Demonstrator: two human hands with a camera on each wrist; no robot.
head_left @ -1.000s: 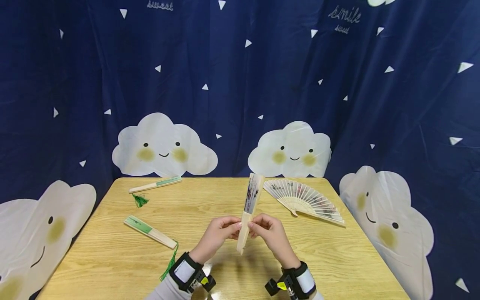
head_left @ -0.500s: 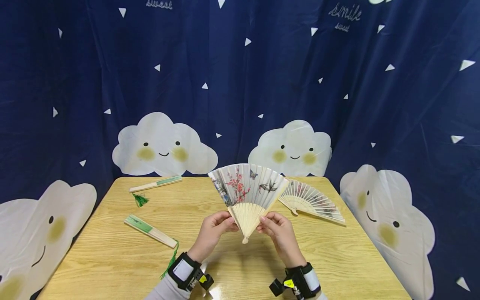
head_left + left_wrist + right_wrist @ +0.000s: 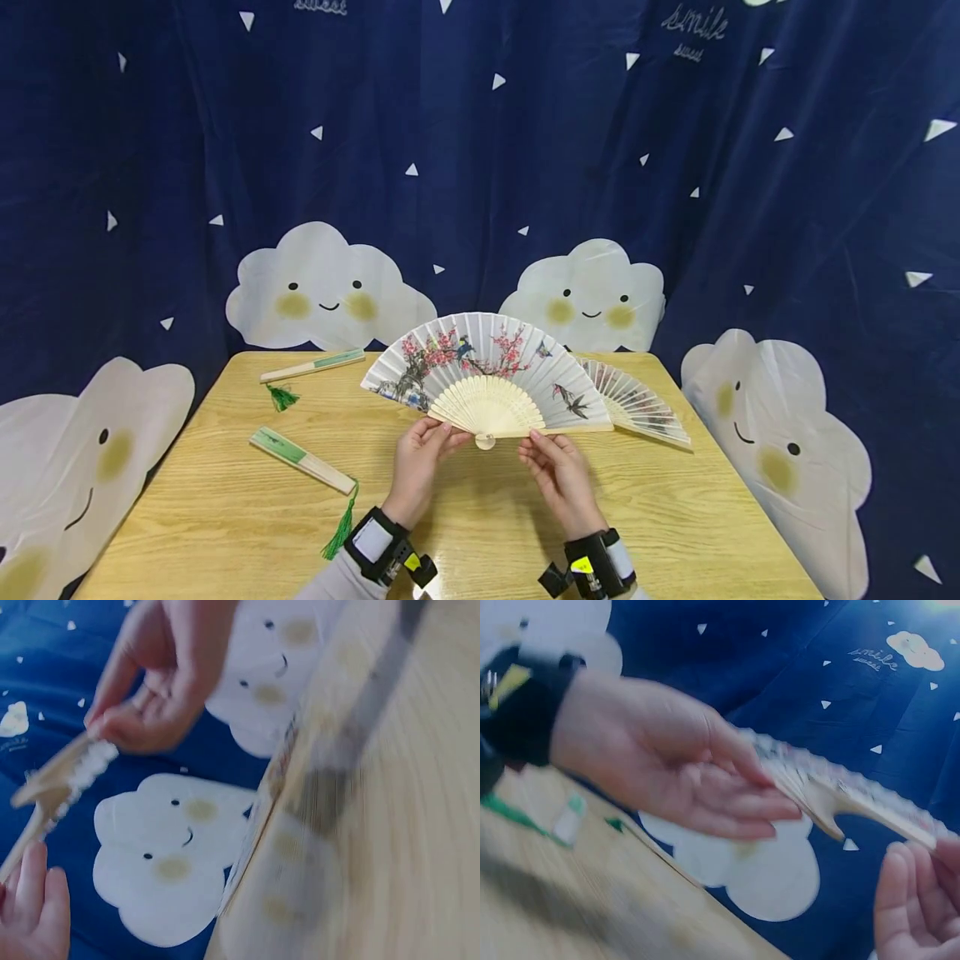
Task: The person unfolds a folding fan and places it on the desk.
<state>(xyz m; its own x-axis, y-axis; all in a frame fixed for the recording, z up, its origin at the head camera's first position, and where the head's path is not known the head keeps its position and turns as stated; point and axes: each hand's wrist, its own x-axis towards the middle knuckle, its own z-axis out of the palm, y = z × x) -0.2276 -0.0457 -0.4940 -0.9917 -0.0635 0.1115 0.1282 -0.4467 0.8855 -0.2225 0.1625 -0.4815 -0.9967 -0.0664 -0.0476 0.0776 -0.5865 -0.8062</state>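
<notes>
A folding fan (image 3: 487,354), white with blossoms and birds above pale slatted ribs, is spread wide over the middle of the table. My left hand (image 3: 416,468) pinches its left outer rib between thumb and fingers, close to the pivot. On the other side my right hand (image 3: 561,483) pinches the right outer rib, a bit farther out from the pivot. The wrist views catch the fan nearly edge-on, with the ribs (image 3: 814,799) and the rounded pivot end between the two hands. The fingertips behind the fan are partly hidden.
Behind the held fan, another spread fan (image 3: 645,408) lies at the back right, partly covered. Two folded green-and-cream fans with tassels lie on the left: a far one (image 3: 311,367) and a nearer one (image 3: 300,460). A blue cloud-patterned curtain (image 3: 465,208) hangs behind the wooden table (image 3: 225,533).
The fan between my hands went from folded and upright, through half spread, to a wide semicircle. My right hand swung its outer rib down to the right; the other fans stayed put.
</notes>
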